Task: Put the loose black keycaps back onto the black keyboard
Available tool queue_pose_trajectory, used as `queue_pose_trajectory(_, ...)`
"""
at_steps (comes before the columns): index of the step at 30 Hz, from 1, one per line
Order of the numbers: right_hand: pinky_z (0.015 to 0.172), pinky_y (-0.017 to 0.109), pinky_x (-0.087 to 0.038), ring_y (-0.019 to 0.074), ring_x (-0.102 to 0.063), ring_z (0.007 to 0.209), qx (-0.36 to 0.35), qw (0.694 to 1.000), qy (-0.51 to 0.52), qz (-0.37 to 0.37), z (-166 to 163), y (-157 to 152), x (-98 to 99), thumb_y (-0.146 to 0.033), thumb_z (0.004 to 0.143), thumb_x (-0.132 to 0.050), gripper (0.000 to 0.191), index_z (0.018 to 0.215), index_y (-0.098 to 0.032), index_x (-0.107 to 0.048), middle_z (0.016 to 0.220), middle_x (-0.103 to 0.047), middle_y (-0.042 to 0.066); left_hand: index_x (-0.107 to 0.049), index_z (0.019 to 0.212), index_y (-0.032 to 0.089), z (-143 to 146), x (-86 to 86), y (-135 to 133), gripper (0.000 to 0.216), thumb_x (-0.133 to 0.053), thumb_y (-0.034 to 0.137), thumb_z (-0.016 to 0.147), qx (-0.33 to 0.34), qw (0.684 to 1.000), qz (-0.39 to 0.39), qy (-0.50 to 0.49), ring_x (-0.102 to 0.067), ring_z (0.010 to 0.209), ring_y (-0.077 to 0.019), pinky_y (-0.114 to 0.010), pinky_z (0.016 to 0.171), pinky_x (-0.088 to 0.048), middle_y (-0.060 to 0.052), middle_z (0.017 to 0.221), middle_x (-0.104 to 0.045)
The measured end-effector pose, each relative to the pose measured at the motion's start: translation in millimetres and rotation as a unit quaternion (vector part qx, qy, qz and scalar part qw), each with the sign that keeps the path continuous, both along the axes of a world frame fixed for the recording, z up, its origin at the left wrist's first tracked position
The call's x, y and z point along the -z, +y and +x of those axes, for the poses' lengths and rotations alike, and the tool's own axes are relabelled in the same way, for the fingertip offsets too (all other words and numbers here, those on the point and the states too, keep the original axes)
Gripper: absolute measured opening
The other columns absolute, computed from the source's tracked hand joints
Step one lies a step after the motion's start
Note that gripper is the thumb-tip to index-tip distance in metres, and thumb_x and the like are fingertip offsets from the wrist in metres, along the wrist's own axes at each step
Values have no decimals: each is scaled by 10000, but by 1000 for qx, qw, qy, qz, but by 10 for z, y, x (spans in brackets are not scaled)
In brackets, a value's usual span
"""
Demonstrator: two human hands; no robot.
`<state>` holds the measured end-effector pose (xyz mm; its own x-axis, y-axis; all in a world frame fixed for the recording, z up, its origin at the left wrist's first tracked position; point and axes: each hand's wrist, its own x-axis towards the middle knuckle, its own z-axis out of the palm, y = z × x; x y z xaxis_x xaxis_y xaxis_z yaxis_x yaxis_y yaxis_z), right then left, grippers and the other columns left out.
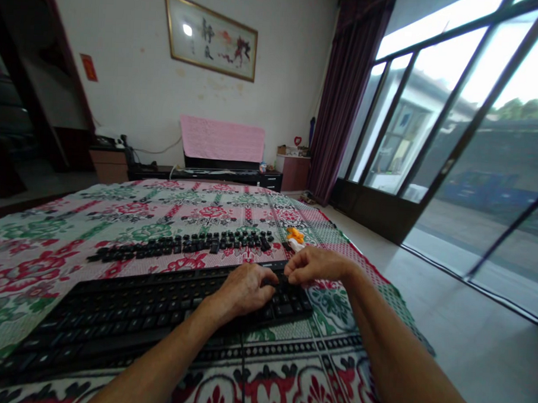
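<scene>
A black keyboard lies on a flowered tablecloth in front of me. My left hand rests on the keyboard's right part with its fingers curled down onto the keys. My right hand hovers at the keyboard's right end, fingertips pinched together over the keys; what they pinch is too small to name. Behind the keyboard lie rows of loose black keycaps. A small orange and white tool lies just beyond my right hand.
The table's right edge drops to a grey tiled floor. Large glass doors fill the right side. A low cabinet with a pink-covered screen stands at the back wall.
</scene>
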<state>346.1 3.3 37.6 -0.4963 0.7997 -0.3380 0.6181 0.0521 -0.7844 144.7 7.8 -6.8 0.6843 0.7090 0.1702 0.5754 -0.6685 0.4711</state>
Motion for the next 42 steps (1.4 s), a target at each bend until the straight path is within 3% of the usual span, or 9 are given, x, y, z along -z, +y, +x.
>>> queue_pose_trajectory(8, 418, 147, -338, 39, -452, 448, 7, 994, 105, -36, -34, 26, 99, -317, 667, -570, 238, 810, -129, -597, 546, -537, -32, -597, 875, 207, 32, -9, -6, 235, -497, 267, 671, -19, 988, -8, -153, -464, 492, -73, -177, 500, -335, 38, 563, -549)
queue_pose_trajectory(16, 416, 147, -332, 33, -447, 436, 10, 982, 174, -73, -14, 54, 175, -311, 679, -568, 235, 801, -110, -585, 538, -529, -30, -579, 867, 194, 38, 8, -3, 211, -509, 262, 679, 3, 976, -36, -217, -433, 465, -57, -161, 469, -319, 46, 533, -506)
queue_pose_trajectory(21, 438, 145, -357, 36, -467, 460, 8, 985, 157, -75, -43, 58, 195, -299, 672, -577, 204, 756, -114, -581, 549, -538, -28, -587, 843, 195, 31, 6, 5, 181, -493, 227, 690, 27, 976, -37, -213, -433, 475, -54, -157, 473, -315, 45, 545, -512)
queue_pose_trajectory(26, 485, 160, -405, 52, -503, 532, 9, 988, 148, -54, -65, 43, 141, -290, 654, -590, 233, 838, -147, -587, 605, -547, -34, -584, 804, 190, 14, 26, 18, 147, -505, 206, 681, 43, 979, -10, -200, -448, 504, -56, -160, 501, -320, 46, 570, -534)
queue_pose_trajectory(33, 537, 188, -438, 68, -519, 580, -22, 997, 65, -42, -62, 28, 79, -324, 646, -593, 281, 877, -163, -596, 647, -550, -25, -592, 838, 202, 8, 12, -4, 178, -478, 223, 703, 63, 985, 14, -160, -466, 526, -66, -170, 523, -329, 40, 602, -560)
queue_pose_trajectory(38, 538, 191, -435, 76, -521, 609, -30, 998, 45, -27, -81, 9, 37, -338, 658, -575, 270, 868, -168, -587, 663, -549, -21, -584, 864, 205, 5, 19, -9, 207, -467, 200, 694, 50, 985, 20, -161, -465, 499, -64, -168, 502, -323, 43, 583, -554)
queue_pose_trajectory(42, 533, 193, -428, 75, -509, 595, -24, 1000, 3, -4, -71, 13, 9, -304, 644, -581, 255, 857, -163, -587, 652, -549, -22, -582, 858, 196, -28, 12, 42, 211, -457, 198, 688, -11, 986, 43, -162, -480, 507, -73, -176, 512, -331, 34, 580, -561)
